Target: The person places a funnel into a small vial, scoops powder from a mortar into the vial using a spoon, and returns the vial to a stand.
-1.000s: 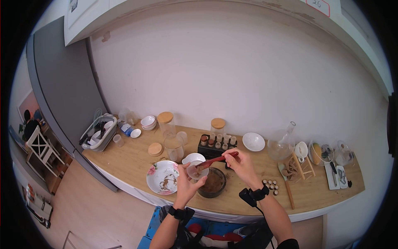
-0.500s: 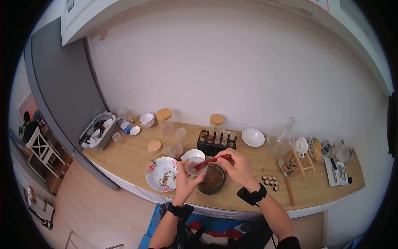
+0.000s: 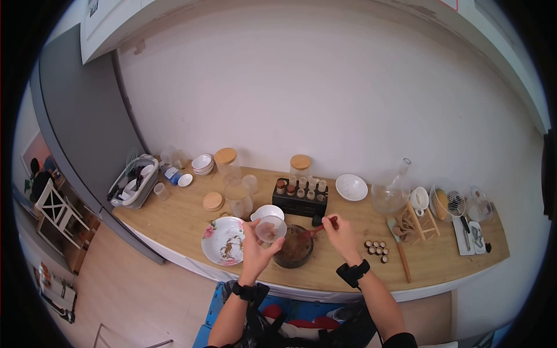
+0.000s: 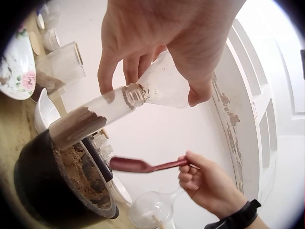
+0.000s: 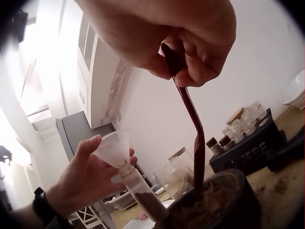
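I read this as a home kitchen: I am looking down on a long light-wood countertop (image 3: 191,223) set against a plain white wall (image 3: 325,98), with white cabinet doors (image 3: 101,20) overhead and a tall grey fridge-like panel (image 3: 81,116) at the left end. On the counter I can make out a white dish rack holding utensils (image 3: 132,184), clear glass storage jars with round wooden lids (image 3: 226,162), a black rack of small spice bottles (image 3: 300,195), small white bowls (image 3: 352,187) and a floral-patterned plate (image 3: 223,248). At the far left edge I see a wood-floored room with a white chair (image 3: 52,211), which looks domestic.
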A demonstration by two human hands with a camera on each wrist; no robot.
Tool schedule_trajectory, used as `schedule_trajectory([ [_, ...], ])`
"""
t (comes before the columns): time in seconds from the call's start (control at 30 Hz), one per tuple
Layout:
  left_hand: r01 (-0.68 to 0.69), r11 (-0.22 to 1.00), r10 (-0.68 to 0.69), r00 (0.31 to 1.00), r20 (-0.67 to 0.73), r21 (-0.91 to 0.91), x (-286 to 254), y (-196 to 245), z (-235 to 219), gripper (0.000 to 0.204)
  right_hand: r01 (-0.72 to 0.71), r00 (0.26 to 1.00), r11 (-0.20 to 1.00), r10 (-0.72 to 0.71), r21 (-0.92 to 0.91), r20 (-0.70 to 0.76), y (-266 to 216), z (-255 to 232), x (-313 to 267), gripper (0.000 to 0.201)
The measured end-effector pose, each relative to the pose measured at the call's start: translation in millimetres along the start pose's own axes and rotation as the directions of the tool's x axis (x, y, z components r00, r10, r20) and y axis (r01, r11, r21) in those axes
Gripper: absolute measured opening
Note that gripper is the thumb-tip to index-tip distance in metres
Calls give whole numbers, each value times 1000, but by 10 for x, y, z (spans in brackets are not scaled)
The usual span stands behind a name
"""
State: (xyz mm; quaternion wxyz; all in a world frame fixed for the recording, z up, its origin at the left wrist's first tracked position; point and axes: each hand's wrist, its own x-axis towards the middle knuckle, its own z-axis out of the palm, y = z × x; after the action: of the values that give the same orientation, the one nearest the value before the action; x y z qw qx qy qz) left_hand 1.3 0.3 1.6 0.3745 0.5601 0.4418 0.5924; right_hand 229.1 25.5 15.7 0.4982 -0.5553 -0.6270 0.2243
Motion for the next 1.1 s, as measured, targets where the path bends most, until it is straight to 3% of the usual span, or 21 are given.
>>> schedule_trajectory([
  [0.1,-9,1000,9,1000,3,-23,3,-32,-3,70,71,997,991,-68,-115,34,317,210,-152,22],
  [0.17,-11,1000,11,1000,4,-22,-1,-47,1,70,11,998,990,-2,-139,64,486,308,-242,24],
  [0.23,-19,1000,19,1000,-1,-20,5,-37,1,70,-255,964,954,237,161,125,591,354,-267,24],
  [0.43,-7,999,6,1000,-7,-52,-8,-39,-8,70,-374,928,838,337,398,161,642,81,-95,20],
  [0.5,-11,999,10,1000,-4,-34,-4,-39,-12,70,-442,896,723,388,531,218,514,-46,-17,19],
  [0.73,-16,1000,16,1000,24,6,9,-40,-12,66,-344,939,706,262,619,222,-291,-380,366,20],
  [0.9,-1,1000,1,999,33,-7,10,-40,-12,68,-311,949,700,191,643,252,-655,-330,417,19],
  [1.03,-4,1000,4,1000,31,4,6,-1,-4,70,-272,951,805,143,528,273,-727,-144,288,17],
  [1.1,-16,1000,16,1000,16,26,11,-28,-9,71,-128,963,854,-14,505,268,-735,-77,239,18],
])
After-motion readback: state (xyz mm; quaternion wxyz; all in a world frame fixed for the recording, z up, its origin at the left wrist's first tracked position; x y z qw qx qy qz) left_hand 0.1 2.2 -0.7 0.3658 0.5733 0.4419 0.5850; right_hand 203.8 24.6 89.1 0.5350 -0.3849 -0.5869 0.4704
